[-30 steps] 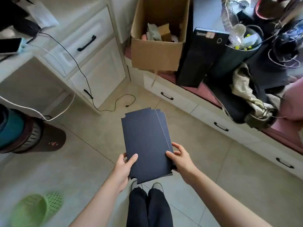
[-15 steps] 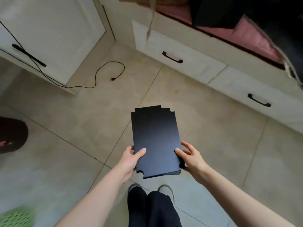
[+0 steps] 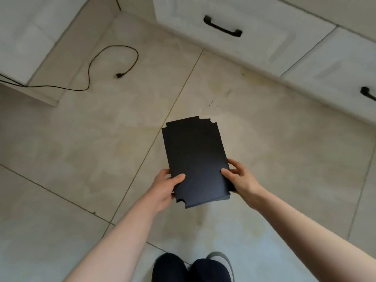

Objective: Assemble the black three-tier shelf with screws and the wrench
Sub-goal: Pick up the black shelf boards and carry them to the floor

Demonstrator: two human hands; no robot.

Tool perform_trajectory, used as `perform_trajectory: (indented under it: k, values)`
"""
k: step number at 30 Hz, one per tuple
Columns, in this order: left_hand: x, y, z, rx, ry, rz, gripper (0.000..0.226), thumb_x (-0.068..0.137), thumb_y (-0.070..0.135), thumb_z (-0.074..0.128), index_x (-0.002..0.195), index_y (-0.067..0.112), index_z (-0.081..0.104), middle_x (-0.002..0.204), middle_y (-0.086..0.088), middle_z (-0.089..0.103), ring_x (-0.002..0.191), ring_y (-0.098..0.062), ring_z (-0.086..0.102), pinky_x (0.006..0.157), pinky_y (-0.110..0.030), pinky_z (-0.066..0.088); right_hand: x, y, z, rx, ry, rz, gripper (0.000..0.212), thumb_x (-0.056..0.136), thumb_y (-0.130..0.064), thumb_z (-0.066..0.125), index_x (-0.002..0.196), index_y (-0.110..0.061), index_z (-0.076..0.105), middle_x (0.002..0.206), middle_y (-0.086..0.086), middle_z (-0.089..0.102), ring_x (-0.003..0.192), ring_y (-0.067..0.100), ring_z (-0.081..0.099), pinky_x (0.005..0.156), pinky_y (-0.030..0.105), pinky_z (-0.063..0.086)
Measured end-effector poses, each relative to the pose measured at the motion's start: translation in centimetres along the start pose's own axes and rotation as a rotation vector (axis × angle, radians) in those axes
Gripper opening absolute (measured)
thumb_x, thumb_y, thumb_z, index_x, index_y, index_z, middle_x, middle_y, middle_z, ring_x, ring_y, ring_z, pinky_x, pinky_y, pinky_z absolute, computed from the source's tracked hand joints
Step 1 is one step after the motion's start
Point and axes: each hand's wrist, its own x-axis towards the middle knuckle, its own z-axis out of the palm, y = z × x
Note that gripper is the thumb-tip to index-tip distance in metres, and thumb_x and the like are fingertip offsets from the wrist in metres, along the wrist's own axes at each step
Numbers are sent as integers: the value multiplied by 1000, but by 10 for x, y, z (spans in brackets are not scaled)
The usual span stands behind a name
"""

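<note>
A stack of flat black shelf boards (image 3: 195, 155) with notched corners hangs over the tiled floor at the centre of the head view. My left hand (image 3: 164, 188) grips its near left edge, thumb on top and fingers underneath. My right hand (image 3: 239, 179) grips the near right edge the same way. The stack's layered edges show at the near end. No screws or wrench are in view.
White drawers with black handles (image 3: 222, 27) run along the top and right. A white cabinet (image 3: 30, 37) stands at the upper left, and a black cable (image 3: 105, 64) trails across the floor beside it. My knees and a shoe (image 3: 193, 267) show at the bottom edge.
The view has tipped down toward the floor, and the box and clutter have left the frame. The boards have squared up into a neat stack. Both hands keep their grip.
</note>
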Motion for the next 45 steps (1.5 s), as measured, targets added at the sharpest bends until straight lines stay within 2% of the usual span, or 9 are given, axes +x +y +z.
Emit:
perform_trajectory:
  k: [4, 10, 16, 24, 28, 31, 34, 40, 45]
  values:
    - [25, -5, -9, 36, 7, 36, 36, 93, -2, 66, 123, 8, 49, 110, -8, 65, 96, -22, 65, 74, -34, 56, 23, 10, 10, -75, 11, -48, 51, 98, -15, 59, 145, -24, 44, 127, 11, 59, 108, 30, 64, 88, 46, 57]
    - [46, -16, -19, 62, 30, 53, 31, 92, -4, 66, 115, 11, 51, 105, -1, 66, 93, -16, 66, 68, -27, 54, 39, 26, 22, -98, 27, -44, 50, 97, -11, 59, 143, -27, 45, 129, 9, 59, 113, 26, 61, 90, 43, 57]
    - [60, -24, -16, 170, 122, 138, 33, 91, 2, 70, 120, 10, 56, 117, -6, 65, 107, -28, 64, 93, -44, 55, 50, 31, 29, -91, -10, 34, 56, 95, 1, 49, 143, -27, 42, 119, -1, 61, 91, 6, 62, 51, 13, 48]
    - [56, -33, -9, 218, 39, 93, 53, 91, 3, 68, 140, 13, 51, 132, 0, 61, 109, -19, 58, 85, -28, 46, 48, 29, 37, -180, 12, 80, 67, 93, -4, 56, 152, -15, 27, 146, 7, 48, 113, 23, 54, 77, 28, 46]
    - [38, -34, -14, 273, 89, 135, 57, 95, 2, 61, 148, 15, 44, 139, 7, 53, 121, -16, 53, 92, -26, 50, 29, 25, 37, -344, 79, 55, 60, 97, -9, 51, 151, -12, 26, 153, 9, 39, 133, 29, 45, 103, 37, 41]
    - [18, -34, -20, 288, 207, 106, 54, 95, 2, 58, 146, 12, 45, 145, -6, 50, 129, -24, 50, 110, -42, 44, 2, 22, 35, -424, 88, 51, 56, 98, -10, 48, 150, -9, 29, 152, 10, 39, 134, 29, 44, 105, 37, 39]
    - [-17, -32, -24, 281, 231, 103, 33, 95, -2, 52, 123, 13, 57, 124, -10, 59, 107, -23, 56, 105, -46, 49, -32, 15, 36, -495, 78, 36, 52, 99, -11, 49, 148, -7, 33, 149, 11, 43, 132, 29, 47, 98, 32, 39]
    - [-106, -12, -36, 595, 267, 409, 39, 99, 6, 48, 136, 18, 56, 115, 3, 62, 99, -14, 58, 84, -22, 43, -102, -30, 46, -665, 125, -124, 37, 96, -5, 51, 133, -4, 50, 134, 13, 57, 117, 30, 57, 88, 31, 43]
    - [-180, 26, -49, 610, 334, 488, 35, 99, 10, 50, 130, 21, 59, 96, 11, 62, 93, -15, 60, 83, -27, 49, -164, -85, 60, -723, 78, -244, 44, 96, -7, 51, 139, -6, 46, 140, 12, 52, 123, 30, 55, 102, 40, 47]
